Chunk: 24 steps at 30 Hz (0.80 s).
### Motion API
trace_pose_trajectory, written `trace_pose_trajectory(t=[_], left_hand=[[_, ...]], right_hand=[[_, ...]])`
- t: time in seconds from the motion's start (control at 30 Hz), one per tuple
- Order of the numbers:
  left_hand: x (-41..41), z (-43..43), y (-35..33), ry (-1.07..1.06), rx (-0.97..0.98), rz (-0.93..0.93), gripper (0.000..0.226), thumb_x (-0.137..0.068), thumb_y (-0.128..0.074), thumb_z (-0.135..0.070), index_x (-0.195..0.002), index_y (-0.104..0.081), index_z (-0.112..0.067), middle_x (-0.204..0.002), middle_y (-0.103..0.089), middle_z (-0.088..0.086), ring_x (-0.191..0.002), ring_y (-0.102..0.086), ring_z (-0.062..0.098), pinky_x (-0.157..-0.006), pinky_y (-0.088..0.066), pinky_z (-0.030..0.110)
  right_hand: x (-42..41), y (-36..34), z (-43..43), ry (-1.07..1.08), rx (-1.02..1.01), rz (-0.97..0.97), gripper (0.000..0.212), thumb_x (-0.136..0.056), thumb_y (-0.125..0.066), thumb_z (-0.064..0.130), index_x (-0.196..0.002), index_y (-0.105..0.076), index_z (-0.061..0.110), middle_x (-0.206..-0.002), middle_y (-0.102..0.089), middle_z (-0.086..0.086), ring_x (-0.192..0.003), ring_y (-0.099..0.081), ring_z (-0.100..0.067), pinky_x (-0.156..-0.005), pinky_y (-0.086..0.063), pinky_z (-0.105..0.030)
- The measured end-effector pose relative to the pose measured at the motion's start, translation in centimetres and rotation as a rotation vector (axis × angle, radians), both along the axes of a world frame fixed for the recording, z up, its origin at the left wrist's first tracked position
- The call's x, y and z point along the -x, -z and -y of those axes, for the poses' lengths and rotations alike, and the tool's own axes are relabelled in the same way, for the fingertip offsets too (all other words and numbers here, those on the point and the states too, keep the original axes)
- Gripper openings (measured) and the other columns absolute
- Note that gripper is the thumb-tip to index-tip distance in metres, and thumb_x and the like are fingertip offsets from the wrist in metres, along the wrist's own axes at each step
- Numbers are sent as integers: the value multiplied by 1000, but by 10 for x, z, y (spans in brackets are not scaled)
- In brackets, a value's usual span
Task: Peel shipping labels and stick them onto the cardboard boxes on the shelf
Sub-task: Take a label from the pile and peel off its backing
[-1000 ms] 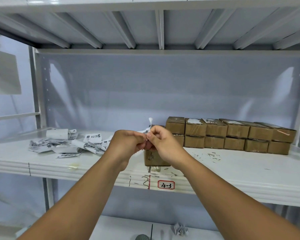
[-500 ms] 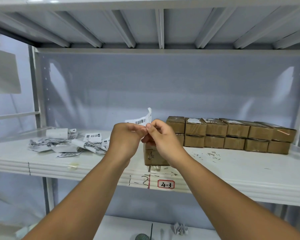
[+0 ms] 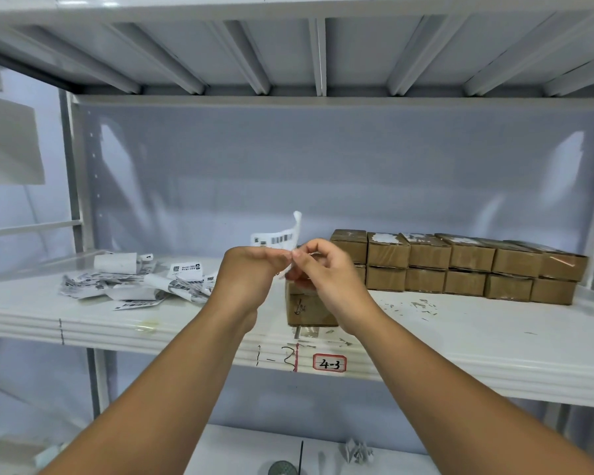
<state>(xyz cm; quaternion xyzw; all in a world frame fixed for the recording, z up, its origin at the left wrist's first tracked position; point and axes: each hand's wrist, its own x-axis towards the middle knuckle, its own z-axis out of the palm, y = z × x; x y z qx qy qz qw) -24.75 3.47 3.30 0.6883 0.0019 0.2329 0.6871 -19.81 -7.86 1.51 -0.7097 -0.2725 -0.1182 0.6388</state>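
A white shipping label point(image 3: 282, 236) with a barcode curls up above my two hands, which meet over the shelf's front middle. My left hand point(image 3: 251, 274) pinches the label's lower edge. Fingertip to fingertip with it, my right hand point(image 3: 326, 274) pinches the same spot. Just behind and below the hands stands a single brown cardboard box point(image 3: 307, 308) with a scribble on its front; the hands hide its top. To the right, several cardboard boxes point(image 3: 460, 265) sit stacked two high in a row.
A loose heap of labels and curled backing paper point(image 3: 141, 282) lies on the white shelf point(image 3: 460, 351) at the left. Small paper scraps point(image 3: 414, 306) litter the shelf before the box row. A red-framed tag "4-3" point(image 3: 329, 363) marks the front edge. Another shelf hangs overhead.
The label has been drawn further out between my fingers: one second ago only a tip showed, now a wide barcode strip curls up to the left above my left hand.
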Motion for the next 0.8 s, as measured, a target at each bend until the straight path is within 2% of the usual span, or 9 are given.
trace_pose_trajectory(t=[0.1,0.23,0.43,0.57,0.63,0.7,0.77,0.8], left_hand=[[0,0,0,-14,6,18,11,-81,-70,-12,-70,-70,-15,-64,-64,-7,-63,-57,-1,-60,-39,18],[0,1,2,-55,-61,44,16,-83,-66,-9,-68,-69,-13,-59,-64,-10,-51,-56,-9,-56,-37,21],[-1,-1,3,-61,-55,4,16,-85,-64,-9,-70,-69,-14,-69,-65,-5,-66,-56,0,-57,-38,18],[-4,-5,3,-36,-54,-58,10,-86,-63,-10,-77,-68,-11,-70,-62,-2,-68,-54,5,-59,-38,19],[-5,-7,3,-35,-86,-68,10,-87,-62,-10,-79,-68,-11,-73,-63,-1,-69,-53,5,-59,-38,19],[-6,-6,4,-33,-151,-70,13,-90,-60,-10,-80,-67,-12,-72,-62,-1,-66,-51,4,-57,-36,20],[-7,-5,5,-46,-229,-55,18,-92,-58,-11,-75,-66,-13,-71,-61,-2,-65,-50,7,-56,-35,21],[-8,-4,6,-49,-247,-47,21,-92,-57,-10,-72,-65,-14,-70,-60,-1,-66,-50,8,-57,-36,21]], right_hand=[[2,-2,-3,15,-29,17,19,-90,-62,25,-90,-59,6,-73,-67,-6,-76,-62,-21,-83,-53,-45],[0,-1,-5,49,17,25,17,-96,-54,17,-80,-59,14,-70,-67,0,-79,-64,-23,-87,-53,-49],[0,-2,-6,2,81,4,21,-98,-47,14,-79,-56,15,-72,-63,0,-79,-64,-16,-92,-52,-44],[0,-4,-5,6,152,26,23,-97,-47,13,-75,-54,16,-66,-62,4,-79,-63,-19,-91,-51,-49],[-1,-4,-3,18,175,40,24,-96,-48,13,-72,-51,15,-63,-60,6,-73,-63,-14,-82,-51,-42],[-1,-4,-1,41,200,54,22,-94,-48,11,-73,-52,12,-57,-58,9,-62,-59,-4,-69,-47,-28],[3,-7,1,59,239,72,16,-93,-49,8,-78,-54,6,-58,-57,6,-50,-53,6,-54,-40,-12],[4,-8,2,60,243,79,15,-93,-48,6,-80,-55,3,-59,-57,4,-46,-51,7,-48,-36,-8]])
